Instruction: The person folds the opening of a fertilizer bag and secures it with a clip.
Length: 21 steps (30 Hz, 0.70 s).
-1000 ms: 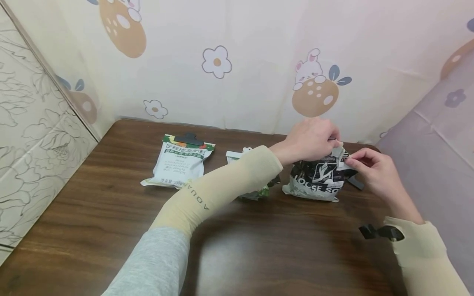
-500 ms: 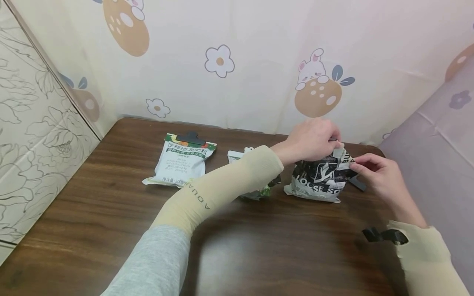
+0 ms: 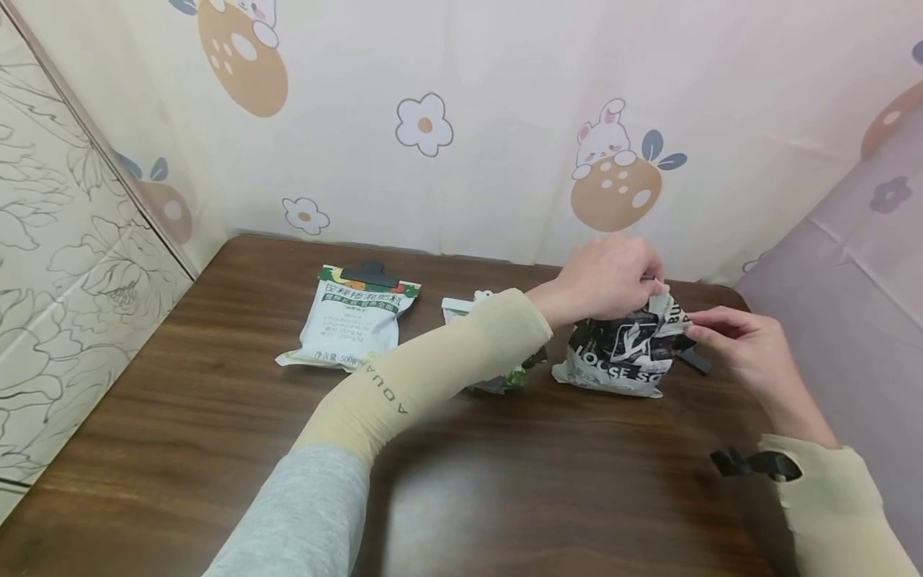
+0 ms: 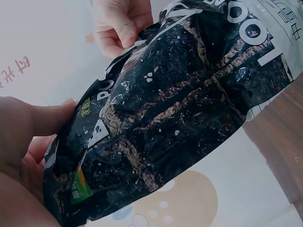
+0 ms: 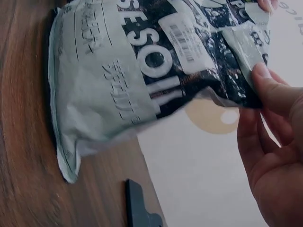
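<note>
A black and pale grey soil bag (image 3: 630, 353) lettered "LOOSE SO..." stands at the right of the table, near the wall. My left hand (image 3: 613, 272) pinches its upper left edge. In the left wrist view, the left thumb lies along the bag's dark speckled panel (image 4: 175, 118), with fingers behind. My right hand (image 3: 746, 353) pinches the upper right corner between thumb and fingers. In the right wrist view, a pale strip of the top edge (image 5: 244, 47) is folded over beside the right thumb. A dark clip (image 3: 695, 360) lies on the table behind the bag's right side.
A white packet (image 3: 349, 324) with a black clip (image 3: 370, 275) on its top lies at the left. Between it and the soil bag, my left forearm partly covers another bag (image 3: 497, 383). Patterned sheeting (image 3: 497, 160) rises behind the wooden table (image 3: 505, 497).
My right hand has shifted slightly right and down with the bag's upper right corner, and the lettering there has tilted. The left hand keeps its hold nearly in place.
</note>
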Each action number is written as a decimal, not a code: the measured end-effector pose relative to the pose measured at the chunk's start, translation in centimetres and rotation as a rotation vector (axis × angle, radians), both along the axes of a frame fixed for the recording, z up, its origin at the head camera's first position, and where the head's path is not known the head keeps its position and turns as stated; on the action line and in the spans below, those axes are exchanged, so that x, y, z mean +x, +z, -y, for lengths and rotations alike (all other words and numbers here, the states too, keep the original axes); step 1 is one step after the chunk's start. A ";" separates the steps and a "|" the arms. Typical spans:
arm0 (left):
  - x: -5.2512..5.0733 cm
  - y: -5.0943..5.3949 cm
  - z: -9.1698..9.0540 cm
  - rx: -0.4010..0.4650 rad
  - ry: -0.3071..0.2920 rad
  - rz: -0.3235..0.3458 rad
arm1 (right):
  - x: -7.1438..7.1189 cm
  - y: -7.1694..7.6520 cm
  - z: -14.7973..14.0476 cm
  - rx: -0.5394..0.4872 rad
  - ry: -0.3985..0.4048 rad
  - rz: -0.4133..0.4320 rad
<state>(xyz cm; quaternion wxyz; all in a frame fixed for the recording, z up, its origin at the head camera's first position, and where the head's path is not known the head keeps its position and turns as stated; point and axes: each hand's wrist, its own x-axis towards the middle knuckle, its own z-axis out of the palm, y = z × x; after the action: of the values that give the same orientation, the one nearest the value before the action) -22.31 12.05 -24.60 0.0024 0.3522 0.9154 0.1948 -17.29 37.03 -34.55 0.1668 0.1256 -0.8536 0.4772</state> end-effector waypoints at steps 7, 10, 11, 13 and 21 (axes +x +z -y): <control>0.2 0.1 -0.2 -0.014 0.029 0.010 | 0.5 0.1 -1.0 0.008 -0.030 0.055; 0.1 0.0 -0.4 -0.015 0.032 0.015 | 0.7 0.1 -1.4 0.009 -0.029 0.072; 0.1 0.0 -0.4 -0.015 0.032 0.016 | 0.8 0.1 -1.5 0.001 -0.019 0.079; 0.1 0.0 -0.4 -0.013 0.034 0.015 | 0.8 0.0 -1.8 -0.017 0.009 0.085; 0.1 -0.1 -0.3 -0.002 0.032 0.007 | 0.1 -0.5 -3.6 -0.365 0.243 0.202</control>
<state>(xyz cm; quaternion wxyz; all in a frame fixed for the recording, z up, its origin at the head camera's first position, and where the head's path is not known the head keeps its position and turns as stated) -22.22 12.40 -24.69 0.0028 0.3367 0.9212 0.1948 -17.14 40.64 -35.05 0.0416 0.1468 -0.7443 0.6502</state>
